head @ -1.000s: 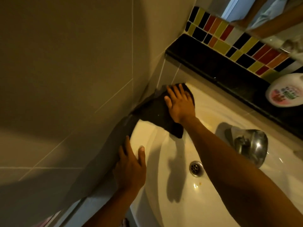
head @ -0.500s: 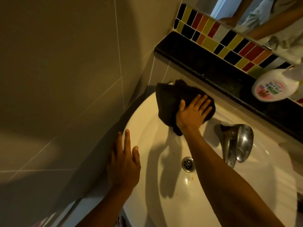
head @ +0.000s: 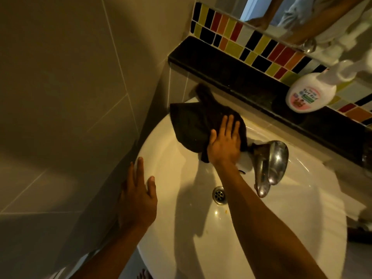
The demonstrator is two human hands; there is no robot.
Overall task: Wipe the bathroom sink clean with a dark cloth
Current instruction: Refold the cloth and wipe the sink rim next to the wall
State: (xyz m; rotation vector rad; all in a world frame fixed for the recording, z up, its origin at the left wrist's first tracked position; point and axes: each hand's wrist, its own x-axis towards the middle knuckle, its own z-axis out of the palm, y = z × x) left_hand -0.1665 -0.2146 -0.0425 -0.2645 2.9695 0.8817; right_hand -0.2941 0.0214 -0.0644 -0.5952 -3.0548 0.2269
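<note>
A white round sink fills the lower middle of the head view, with a metal drain at its centre. A dark cloth lies spread on the sink's back rim, left of the chrome tap. My right hand presses flat on the cloth's right part, fingers spread, next to the tap's base. My left hand rests flat on the sink's left rim with fingers apart and holds nothing.
A black stone ledge runs behind the sink under a strip of coloured tiles. A white pump bottle stands on the ledge at the right. A beige tiled wall closes the left side. A mirror hangs above.
My right hand has slid the cloth from the back left corner along the back rim to the right, up to the tap. My left hand has stayed on the left rim.
</note>
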